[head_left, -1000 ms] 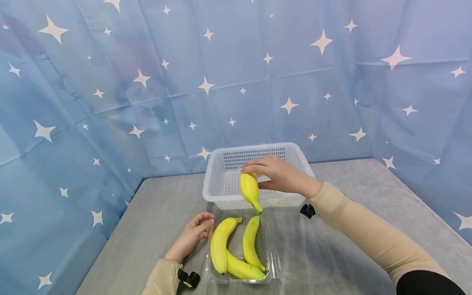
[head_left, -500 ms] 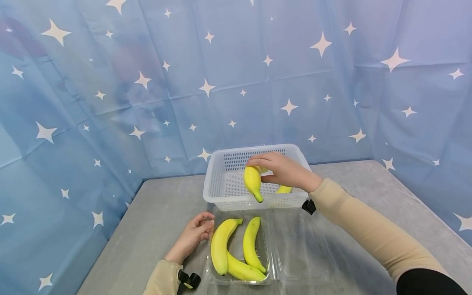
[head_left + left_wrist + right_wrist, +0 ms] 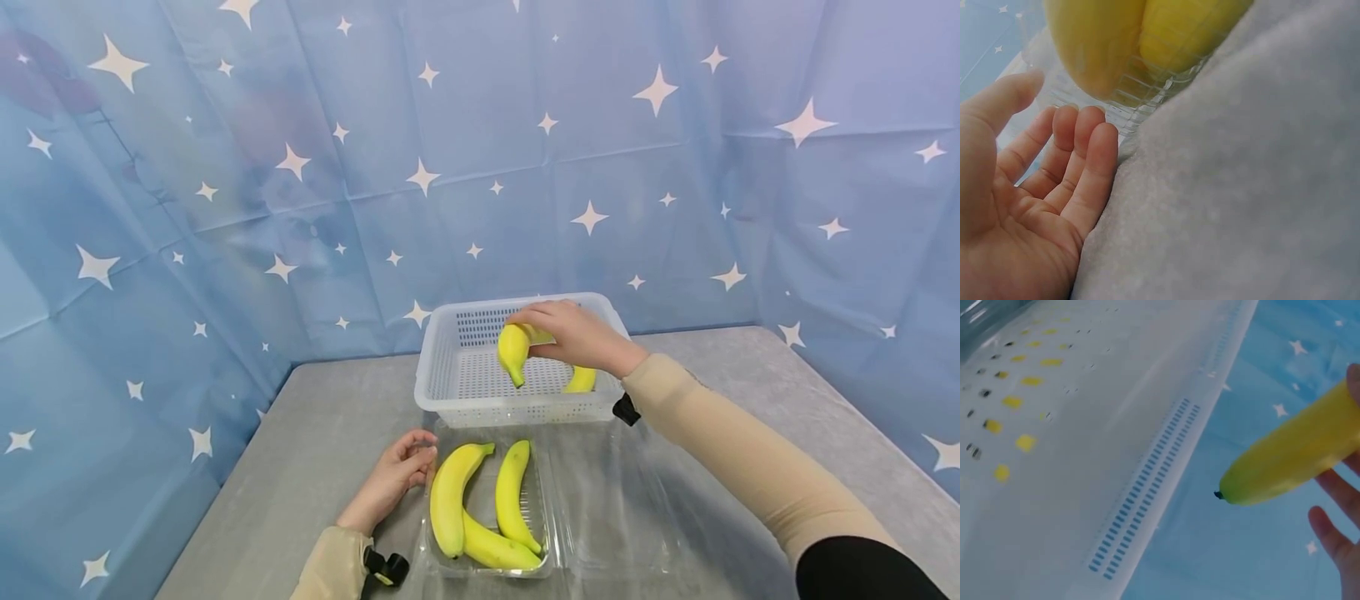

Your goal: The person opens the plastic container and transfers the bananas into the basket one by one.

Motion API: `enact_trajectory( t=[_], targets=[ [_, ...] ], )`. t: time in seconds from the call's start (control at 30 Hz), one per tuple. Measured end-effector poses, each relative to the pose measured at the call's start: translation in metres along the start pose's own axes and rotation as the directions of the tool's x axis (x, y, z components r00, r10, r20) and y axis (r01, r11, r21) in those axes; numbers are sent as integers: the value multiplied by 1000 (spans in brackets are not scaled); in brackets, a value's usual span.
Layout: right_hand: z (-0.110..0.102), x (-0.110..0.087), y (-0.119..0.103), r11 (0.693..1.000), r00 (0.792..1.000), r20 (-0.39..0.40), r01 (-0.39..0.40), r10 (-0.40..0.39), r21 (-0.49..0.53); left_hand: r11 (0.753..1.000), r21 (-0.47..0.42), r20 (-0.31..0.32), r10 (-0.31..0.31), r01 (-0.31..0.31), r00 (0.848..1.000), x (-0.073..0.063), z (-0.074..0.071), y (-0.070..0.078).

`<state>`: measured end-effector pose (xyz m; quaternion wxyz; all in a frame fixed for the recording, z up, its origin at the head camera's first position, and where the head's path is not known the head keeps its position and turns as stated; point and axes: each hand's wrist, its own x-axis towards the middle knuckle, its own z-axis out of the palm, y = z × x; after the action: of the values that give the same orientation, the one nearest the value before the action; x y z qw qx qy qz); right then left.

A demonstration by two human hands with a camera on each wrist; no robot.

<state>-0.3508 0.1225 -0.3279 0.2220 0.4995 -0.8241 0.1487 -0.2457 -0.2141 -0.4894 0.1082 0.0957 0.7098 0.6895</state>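
Note:
My right hand (image 3: 576, 333) grips a yellow banana (image 3: 513, 348) over the white slotted basket (image 3: 429, 367), its stem end tilted down. In the right wrist view the far tip of this banana (image 3: 1285, 453) pokes out past my fingers (image 3: 1329, 534). Another banana (image 3: 581, 381) lies inside the basket, partly hidden by the right hand. Three bananas (image 3: 448, 504) rest in a clear plastic clamshell box (image 3: 551, 542) nearer me. My left hand (image 3: 393, 479) stays beside that box's left wall, palm up and holding nothing, fingers relaxed (image 3: 1102, 150) with their tips at the ribbed plastic.
The box's clear lid (image 3: 615, 517) is folded out flat to the right on the grey tabletop (image 3: 315, 425). Behind the basket hangs a blue star-patterned curtain (image 3: 480, 150), close to the table's back edge.
My right hand has carried the banana up and slightly to the right, from the basket's front rim to over its inside, uncovering the banana lying in there. The left hand has stayed in place.

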Motion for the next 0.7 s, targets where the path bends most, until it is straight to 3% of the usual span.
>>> enact_trajectory(
  t=[0.33, 0.7],
  targets=[
    [10, 3, 11, 985, 983, 79, -161, 165, -61, 1000, 1, 7, 3, -3, 1000, -1, 0, 0],
    [27, 2, 20, 948, 929, 192, -309, 317, -75, 1000, -9, -2, -1, 1, 1000, -1, 2, 3]
  ],
)
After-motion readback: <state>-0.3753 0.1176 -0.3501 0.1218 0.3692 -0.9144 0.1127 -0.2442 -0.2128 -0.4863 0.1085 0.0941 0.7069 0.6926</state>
